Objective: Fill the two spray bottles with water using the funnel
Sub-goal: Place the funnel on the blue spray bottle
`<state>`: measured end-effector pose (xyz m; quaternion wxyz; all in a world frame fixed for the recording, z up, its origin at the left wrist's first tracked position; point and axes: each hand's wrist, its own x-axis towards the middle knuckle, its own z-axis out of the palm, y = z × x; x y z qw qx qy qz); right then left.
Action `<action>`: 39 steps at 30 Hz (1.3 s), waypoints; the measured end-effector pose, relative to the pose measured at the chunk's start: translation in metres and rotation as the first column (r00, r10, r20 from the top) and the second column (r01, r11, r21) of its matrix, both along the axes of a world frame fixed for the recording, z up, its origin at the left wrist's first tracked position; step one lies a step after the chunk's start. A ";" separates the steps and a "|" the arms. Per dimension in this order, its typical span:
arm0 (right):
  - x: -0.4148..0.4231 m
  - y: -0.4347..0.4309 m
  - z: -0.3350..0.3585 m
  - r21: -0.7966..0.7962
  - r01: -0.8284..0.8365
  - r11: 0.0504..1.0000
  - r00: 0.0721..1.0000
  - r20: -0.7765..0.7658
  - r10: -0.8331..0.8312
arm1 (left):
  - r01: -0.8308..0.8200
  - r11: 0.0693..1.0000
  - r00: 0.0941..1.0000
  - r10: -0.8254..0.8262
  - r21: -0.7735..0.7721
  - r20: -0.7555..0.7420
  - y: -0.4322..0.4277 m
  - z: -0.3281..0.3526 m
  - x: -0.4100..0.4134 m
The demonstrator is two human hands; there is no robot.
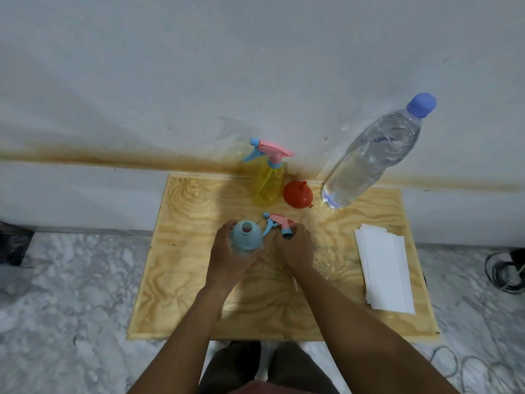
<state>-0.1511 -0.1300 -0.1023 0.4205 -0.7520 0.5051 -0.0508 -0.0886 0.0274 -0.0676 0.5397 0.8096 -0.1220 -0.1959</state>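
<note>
My left hand (227, 260) grips a light blue spray bottle (245, 237) that stands upright on the wooden table (199, 294), its neck open with no cap. Just to its right, my right hand (294, 248) holds the removed pink and blue spray head (279, 223) by its collar, close above the table. A yellow spray bottle (268, 183) with its pink and blue head screwed on stands at the back. An orange funnel (298, 194) lies beside it, wide end facing me. A large clear water bottle (372, 157) with a blue cap stands at the back right.
A stack of white paper sheets (383, 268) lies on the table's right side. The table's far edge is near a grey wall. Marble floor surrounds it, with black cables (502, 271) at the right and a dark object (14, 245) at the left.
</note>
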 end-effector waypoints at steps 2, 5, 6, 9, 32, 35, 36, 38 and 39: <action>-0.005 -0.002 -0.002 -0.012 -0.001 1.000 1.000 0.030 0.001 | 0.005 1.000 1.000 -0.005 0.003 0.000 0.001 0.001 -0.001; -0.011 -0.002 0.000 -0.041 0.029 0.999 0.996 0.090 -0.025 | 0.024 1.000 0.999 -0.024 0.019 0.024 0.004 0.001 -0.001; -0.013 -0.003 0.001 -0.046 0.035 0.998 0.994 0.110 -0.030 | 0.027 0.999 0.999 -0.028 0.024 0.029 0.004 0.001 -0.001; -0.014 -0.004 0.001 -0.034 0.026 0.999 0.992 0.121 -0.021 | 0.032 0.999 0.999 -0.033 0.033 0.033 0.006 0.000 -0.002; 0.032 -0.083 0.040 -0.147 -0.078 0.986 0.994 0.067 0.088 | 0.003 0.994 0.994 -0.015 0.109 0.105 -0.009 0.002 0.002; 0.045 -0.091 0.037 -0.134 -0.065 0.989 0.992 0.101 0.079 | -0.012 0.991 0.997 0.001 0.132 0.080 -0.009 0.006 -0.001; 0.048 -0.094 0.034 -0.136 -0.060 0.989 0.991 0.114 0.075 | -0.014 0.992 0.997 0.005 0.129 0.072 -0.009 0.006 -0.002; 0.054 -0.100 0.029 -0.164 -0.064 0.984 0.989 0.118 0.084 | -0.019 0.995 0.998 0.013 0.101 0.059 -0.007 0.005 -0.002; 0.056 -0.103 0.027 -0.181 -0.068 0.981 0.989 0.115 0.090 | -0.023 0.996 0.999 0.019 0.083 0.051 -0.006 0.004 -0.003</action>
